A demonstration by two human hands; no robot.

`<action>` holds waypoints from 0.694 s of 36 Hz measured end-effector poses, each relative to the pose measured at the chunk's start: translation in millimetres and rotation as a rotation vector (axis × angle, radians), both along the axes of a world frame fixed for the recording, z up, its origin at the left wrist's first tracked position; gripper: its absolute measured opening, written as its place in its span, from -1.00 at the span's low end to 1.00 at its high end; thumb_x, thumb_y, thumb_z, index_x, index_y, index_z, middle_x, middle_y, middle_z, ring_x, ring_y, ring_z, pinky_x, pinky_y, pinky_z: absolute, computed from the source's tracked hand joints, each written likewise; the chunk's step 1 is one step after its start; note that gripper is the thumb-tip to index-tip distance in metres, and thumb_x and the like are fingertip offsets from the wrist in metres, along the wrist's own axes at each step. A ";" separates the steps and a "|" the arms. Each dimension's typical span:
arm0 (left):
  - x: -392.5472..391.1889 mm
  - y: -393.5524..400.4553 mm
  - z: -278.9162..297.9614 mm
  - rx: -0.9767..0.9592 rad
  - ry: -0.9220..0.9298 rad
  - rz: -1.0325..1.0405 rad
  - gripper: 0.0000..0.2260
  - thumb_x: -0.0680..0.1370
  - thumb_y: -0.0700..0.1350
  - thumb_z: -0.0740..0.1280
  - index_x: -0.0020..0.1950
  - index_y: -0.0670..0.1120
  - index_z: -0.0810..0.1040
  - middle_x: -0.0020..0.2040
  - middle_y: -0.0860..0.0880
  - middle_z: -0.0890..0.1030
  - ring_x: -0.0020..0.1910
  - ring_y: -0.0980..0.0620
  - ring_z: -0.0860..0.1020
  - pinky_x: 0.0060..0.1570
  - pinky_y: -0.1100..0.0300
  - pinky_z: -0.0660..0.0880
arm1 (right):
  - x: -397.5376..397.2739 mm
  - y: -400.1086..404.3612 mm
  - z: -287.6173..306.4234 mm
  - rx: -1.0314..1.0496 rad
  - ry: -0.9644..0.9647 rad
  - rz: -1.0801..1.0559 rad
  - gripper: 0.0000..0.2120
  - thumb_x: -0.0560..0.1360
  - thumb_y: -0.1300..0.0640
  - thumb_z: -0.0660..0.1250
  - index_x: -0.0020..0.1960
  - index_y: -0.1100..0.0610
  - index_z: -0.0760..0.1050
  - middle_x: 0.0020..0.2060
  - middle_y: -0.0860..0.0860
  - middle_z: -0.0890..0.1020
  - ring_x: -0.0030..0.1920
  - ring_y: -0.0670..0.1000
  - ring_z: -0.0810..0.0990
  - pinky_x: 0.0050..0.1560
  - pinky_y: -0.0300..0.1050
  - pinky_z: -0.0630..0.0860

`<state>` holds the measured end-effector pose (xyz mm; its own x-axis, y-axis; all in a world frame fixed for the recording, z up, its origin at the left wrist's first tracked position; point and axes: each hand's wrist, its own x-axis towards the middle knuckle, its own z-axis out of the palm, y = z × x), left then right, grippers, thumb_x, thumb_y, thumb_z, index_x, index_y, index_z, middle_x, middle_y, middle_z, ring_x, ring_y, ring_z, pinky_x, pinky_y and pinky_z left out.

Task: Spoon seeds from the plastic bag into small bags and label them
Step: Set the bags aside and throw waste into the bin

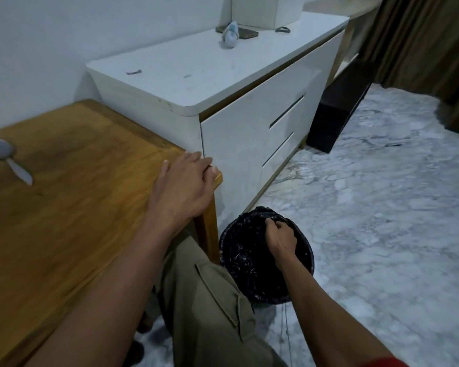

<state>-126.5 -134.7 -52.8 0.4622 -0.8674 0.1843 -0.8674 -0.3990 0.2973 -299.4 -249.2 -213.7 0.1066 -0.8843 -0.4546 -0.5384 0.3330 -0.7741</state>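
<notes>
A metal spoon (7, 160) lies on the wooden table (72, 213) at the far left, bowl away from me. My left hand (184, 185) rests flat on the table's right corner, fingers together over the edge, holding nothing. My right hand (280, 237) reaches down into a round bin lined with a black plastic bag (245, 263) on the floor beside the table leg; its fingers are curled at the bin's far rim, and I cannot tell whether they pinch anything. No seed bag or small bags are in view.
A white drawer cabinet (249, 123) stands right behind the table, with a small white-blue bottle (230, 35) and a dark flat object on top. Marble floor (368, 207) spreads to the right. A dark low shelf and brown curtain sit at the far right.
</notes>
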 end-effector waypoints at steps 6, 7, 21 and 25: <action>0.0 0.5 -1.6 0.002 0.005 0.000 -0.58 0.69 0.10 0.03 0.48 0.02 0.42 0.46 0.01 0.45 0.49 -0.03 0.32 0.51 -0.23 0.15 | -1.7 -0.9 3.2 -0.006 -0.026 -0.005 -0.45 0.60 -0.15 0.19 0.44 0.19 0.41 0.33 0.16 0.51 0.34 0.21 0.44 0.30 0.07 0.37; 0.1 0.5 -1.5 0.002 0.009 0.000 -0.58 0.69 0.11 0.02 0.48 0.02 0.42 0.46 0.01 0.45 0.49 -0.03 0.32 0.51 -0.23 0.15 | -1.7 -0.7 4.2 -0.012 -0.027 -0.006 -0.44 0.60 -0.16 0.20 0.44 0.19 0.40 0.34 0.15 0.51 0.35 0.21 0.44 0.31 0.08 0.37; -4.1 19.2 15.0 -0.094 0.209 0.030 -0.62 0.64 0.06 0.25 0.42 -0.02 0.49 0.33 0.01 0.56 0.28 0.02 0.49 0.40 -0.07 0.38 | 8.4 27.8 84.6 -0.223 -0.243 -0.026 -0.47 0.52 -0.11 0.38 0.43 0.07 0.40 0.35 0.04 0.50 0.28 0.06 0.50 0.18 -0.07 0.44; -6.8 42.7 28.6 -0.163 0.337 0.079 -0.63 0.63 0.00 0.30 0.44 -0.02 0.47 0.35 0.01 0.53 0.22 0.12 0.45 0.24 0.18 0.39 | 22.2 57.9 139.5 -0.376 -0.379 0.022 -0.60 0.55 -0.01 0.39 0.35 0.01 0.45 0.18 -0.05 0.56 0.04 -0.10 0.55 -0.23 -0.40 0.38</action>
<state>-133.3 -92.1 -24.2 0.5847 -0.7986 0.1431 -0.6789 -0.3850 0.6252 -277.3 -191.3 -74.3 0.2225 -0.9744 -0.0324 -0.2015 -0.0134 -0.9794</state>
